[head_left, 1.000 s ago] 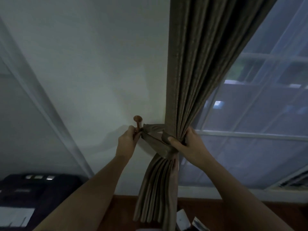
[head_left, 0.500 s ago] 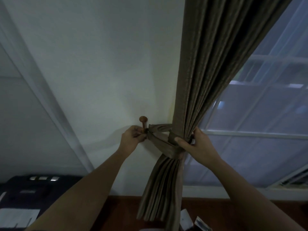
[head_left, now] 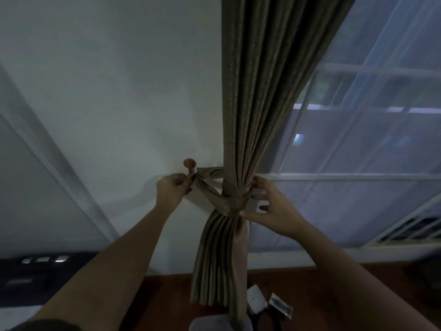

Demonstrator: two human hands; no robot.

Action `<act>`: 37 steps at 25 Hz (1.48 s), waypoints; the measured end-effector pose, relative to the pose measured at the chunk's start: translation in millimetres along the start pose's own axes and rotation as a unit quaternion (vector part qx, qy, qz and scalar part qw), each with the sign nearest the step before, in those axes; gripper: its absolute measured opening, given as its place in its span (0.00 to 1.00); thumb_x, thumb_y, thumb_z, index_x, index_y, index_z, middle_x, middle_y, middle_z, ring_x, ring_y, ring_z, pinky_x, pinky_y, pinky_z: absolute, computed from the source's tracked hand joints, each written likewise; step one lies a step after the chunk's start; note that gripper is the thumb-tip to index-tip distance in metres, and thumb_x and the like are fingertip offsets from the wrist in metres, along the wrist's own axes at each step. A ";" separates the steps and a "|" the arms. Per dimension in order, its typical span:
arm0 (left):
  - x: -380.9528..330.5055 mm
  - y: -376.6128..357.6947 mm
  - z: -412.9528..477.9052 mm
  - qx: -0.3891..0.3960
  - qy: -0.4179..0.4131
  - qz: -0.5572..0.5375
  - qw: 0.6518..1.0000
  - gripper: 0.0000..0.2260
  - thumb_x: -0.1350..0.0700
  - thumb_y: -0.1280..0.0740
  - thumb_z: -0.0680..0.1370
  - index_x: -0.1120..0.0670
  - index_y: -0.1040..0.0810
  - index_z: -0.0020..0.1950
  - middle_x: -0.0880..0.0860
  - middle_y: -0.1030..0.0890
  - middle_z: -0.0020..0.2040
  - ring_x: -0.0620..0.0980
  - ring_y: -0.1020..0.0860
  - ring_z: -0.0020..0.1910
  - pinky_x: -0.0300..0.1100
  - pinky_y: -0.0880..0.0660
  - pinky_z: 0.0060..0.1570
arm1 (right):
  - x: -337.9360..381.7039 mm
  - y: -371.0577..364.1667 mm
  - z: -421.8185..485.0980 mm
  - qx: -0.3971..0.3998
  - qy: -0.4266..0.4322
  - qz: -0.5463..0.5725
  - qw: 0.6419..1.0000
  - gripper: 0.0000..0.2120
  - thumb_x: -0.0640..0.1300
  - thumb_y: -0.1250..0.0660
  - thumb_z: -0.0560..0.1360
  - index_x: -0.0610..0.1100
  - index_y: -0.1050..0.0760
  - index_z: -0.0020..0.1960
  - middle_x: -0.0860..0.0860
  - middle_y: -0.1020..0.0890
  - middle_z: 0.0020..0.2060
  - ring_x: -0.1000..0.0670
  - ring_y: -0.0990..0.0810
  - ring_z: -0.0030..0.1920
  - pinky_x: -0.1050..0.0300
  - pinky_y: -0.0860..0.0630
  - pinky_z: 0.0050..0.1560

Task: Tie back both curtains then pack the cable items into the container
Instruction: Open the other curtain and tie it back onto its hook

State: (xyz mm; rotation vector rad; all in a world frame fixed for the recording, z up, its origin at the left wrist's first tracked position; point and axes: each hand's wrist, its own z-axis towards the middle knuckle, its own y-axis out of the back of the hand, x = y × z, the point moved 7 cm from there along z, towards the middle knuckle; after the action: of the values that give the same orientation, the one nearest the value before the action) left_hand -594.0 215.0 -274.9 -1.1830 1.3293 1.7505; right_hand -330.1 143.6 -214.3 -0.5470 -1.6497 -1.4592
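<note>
Where the left hand (head_left: 172,189) grips: its fingers (head_left: 177,181) are curled tight at the wooden peg (head_left: 189,163), pinching the tieback (head_left: 229,203) by its end.
Right hand (head_left: 274,211): fingers (head_left: 259,182) loosely spread and holding nothing; only the tips and thumb touch the curtain (head_left: 262,91) at the band.
Tieback: wrapped round the gathered curtain, both ends running to the peg on the wall.
Handling: we judge the cloth soft, limp and fairly heavy. The band is light and may slide down the folds, so we would take it by the end loop, not mid-strap.
Hidden: we cannot tell whether the loop sits over the peg, because the left fingers cover it.
Hard to make out: small pale items (head_left: 256,299) on the floor (head_left: 167,295) are dim. We see no container and no second curtain.
</note>
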 end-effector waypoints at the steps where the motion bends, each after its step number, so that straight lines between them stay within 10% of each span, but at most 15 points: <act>1: 3.0 -1.7 -2.7 0.026 0.042 -0.075 0.996 0.07 0.60 0.31 0.74 0.54 0.18 0.36 0.56 0.17 0.35 0.44 0.18 0.31 0.41 0.20 0.41 | -8.9 -0.9 -3.8 0.005 -0.011 -0.008 1.000 0.37 0.51 0.26 0.68 0.49 0.40 0.72 0.53 0.28 0.63 0.51 0.24 0.59 0.52 0.22 0.56; 5: 0.4 -10.4 -22.3 0.128 0.169 -0.284 0.935 0.07 0.67 0.37 0.75 0.59 0.20 0.46 0.58 0.19 0.43 0.48 0.18 0.38 0.46 0.24 0.53 | -14.1 2.6 -5.4 -0.041 0.001 -0.030 0.999 0.18 0.42 0.32 0.74 0.44 0.28 0.63 0.49 0.20 0.53 0.54 0.20 0.51 0.70 0.24 0.52; 9: -5.9 -8.9 -28.5 0.158 0.185 -0.178 0.953 0.14 0.65 0.36 0.75 0.58 0.23 0.60 0.55 0.20 0.52 0.52 0.22 0.54 0.48 0.29 0.56 | 3.3 11.4 -3.8 -0.093 0.060 -0.041 0.993 0.10 0.42 0.28 0.72 0.45 0.25 0.51 0.51 0.19 0.43 0.63 0.21 0.41 0.78 0.29 0.41; 13: -54.1 27.2 -38.0 -0.067 -0.070 0.029 0.995 0.12 0.66 0.36 0.72 0.58 0.23 0.54 0.55 0.21 0.51 0.50 0.22 0.47 0.41 0.28 0.45 | 18.0 19.8 -10.5 -0.129 0.165 -0.119 0.970 0.12 0.46 0.29 0.72 0.47 0.25 0.54 0.53 0.20 0.45 0.60 0.21 0.38 0.64 0.23 0.40; 17: -91.2 -11.9 -80.4 0.201 -0.357 0.131 0.903 0.16 0.47 0.32 0.72 0.55 0.21 0.54 0.48 0.23 0.55 0.37 0.27 0.49 0.29 0.30 0.46 | 29.7 17.5 -11.9 -0.131 0.229 -0.252 0.931 0.18 0.58 0.38 0.73 0.47 0.24 0.54 0.50 0.20 0.44 0.51 0.21 0.35 0.55 0.23 0.31; 31: -110.2 -18.8 -70.6 0.240 -0.422 0.325 0.812 0.23 0.40 0.44 0.75 0.57 0.20 0.41 0.53 0.20 0.40 0.51 0.23 0.39 0.46 0.25 0.39 | 54.8 16.5 3.9 -0.044 0.210 -0.414 0.885 0.10 0.48 0.40 0.78 0.43 0.25 0.51 0.46 0.23 0.48 0.43 0.21 0.42 0.51 0.27 0.36; 37: -79.1 12.1 -86.9 0.121 -0.323 0.125 0.930 0.15 0.49 0.40 0.74 0.59 0.20 0.46 0.52 0.20 0.39 0.44 0.25 0.35 0.34 0.27 0.38 | -12.6 18.8 -8.9 -0.086 0.040 -0.212 0.973 0.09 0.40 0.40 0.78 0.40 0.26 0.55 0.41 0.19 0.46 0.40 0.20 0.44 0.49 0.24 0.43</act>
State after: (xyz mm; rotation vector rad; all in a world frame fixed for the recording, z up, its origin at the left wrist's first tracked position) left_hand -549.3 130.9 -205.0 -0.2542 1.2565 1.8534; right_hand -305.8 142.0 -213.9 -0.2289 -1.6506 -1.9213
